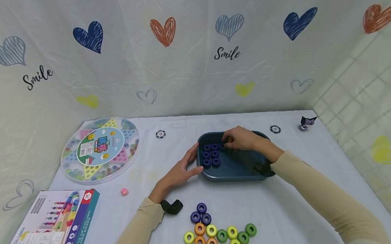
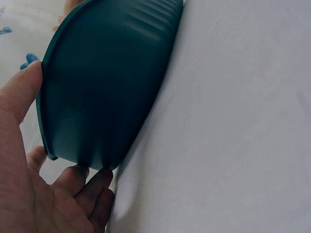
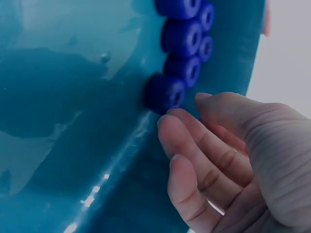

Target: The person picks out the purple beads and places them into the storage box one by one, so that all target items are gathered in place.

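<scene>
A dark teal tray (image 1: 241,178) holds several purple ring beads (image 1: 203,155) in neat rows at its left end. My right hand (image 1: 241,138) reaches over the tray's far wall, fingers bent downward. In the right wrist view its fingertips are right at the last purple bead (image 3: 158,92) of the row, while the thumb stands a little apart from it. My left hand (image 1: 180,172) rests against the tray's left end. In the left wrist view the thumb (image 2: 31,80) touches the rim and the other fingertips (image 2: 103,175) press the outer wall.
Nearer me lie loose purple beads (image 1: 192,217), orange beads (image 1: 196,243), yellow beads (image 1: 185,238) and green beads (image 1: 218,236). A round game board (image 1: 101,150) and a printed box (image 1: 49,229) occupy the left. Poker chips (image 1: 160,134) and a small figurine (image 1: 307,122) lie farther back.
</scene>
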The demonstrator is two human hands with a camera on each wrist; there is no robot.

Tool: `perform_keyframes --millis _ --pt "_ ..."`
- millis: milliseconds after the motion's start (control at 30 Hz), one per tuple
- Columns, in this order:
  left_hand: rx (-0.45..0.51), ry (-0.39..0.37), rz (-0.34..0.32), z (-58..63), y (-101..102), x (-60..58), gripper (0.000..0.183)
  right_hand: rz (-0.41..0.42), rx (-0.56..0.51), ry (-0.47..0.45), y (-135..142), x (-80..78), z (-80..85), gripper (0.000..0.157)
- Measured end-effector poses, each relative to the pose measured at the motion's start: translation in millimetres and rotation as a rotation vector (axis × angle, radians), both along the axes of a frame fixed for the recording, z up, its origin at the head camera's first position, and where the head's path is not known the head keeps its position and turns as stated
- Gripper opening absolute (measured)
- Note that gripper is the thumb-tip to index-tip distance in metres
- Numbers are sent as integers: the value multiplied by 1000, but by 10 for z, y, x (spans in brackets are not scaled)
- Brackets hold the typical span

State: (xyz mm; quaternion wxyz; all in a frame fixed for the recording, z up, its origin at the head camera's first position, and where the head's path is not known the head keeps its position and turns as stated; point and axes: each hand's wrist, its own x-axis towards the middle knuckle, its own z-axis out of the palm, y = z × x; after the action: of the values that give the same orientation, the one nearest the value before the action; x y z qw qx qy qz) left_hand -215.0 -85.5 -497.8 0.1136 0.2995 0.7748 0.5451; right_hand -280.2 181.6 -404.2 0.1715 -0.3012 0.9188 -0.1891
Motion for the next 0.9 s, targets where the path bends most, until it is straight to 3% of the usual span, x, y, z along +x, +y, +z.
perform_keyframes --millis 200,367,600,733,900 --pt "3 12 1 1 -13 0 77 23 -22 60 -22 116 120 26" --pt "-5 -1 2 -6 -15 4 78 51 -36 144 -118 322 214 23" --pt "-13 3 11 -35 -12 -5 78 120 -66 218 -287 719 319 19" --pt "-11 14 8 -41 -5 -11 78 182 -80 255 -393 959 291 13" --pt "-15 8 9 -36 -10 -8 79 261 -101 203 -552 1236 205 11"
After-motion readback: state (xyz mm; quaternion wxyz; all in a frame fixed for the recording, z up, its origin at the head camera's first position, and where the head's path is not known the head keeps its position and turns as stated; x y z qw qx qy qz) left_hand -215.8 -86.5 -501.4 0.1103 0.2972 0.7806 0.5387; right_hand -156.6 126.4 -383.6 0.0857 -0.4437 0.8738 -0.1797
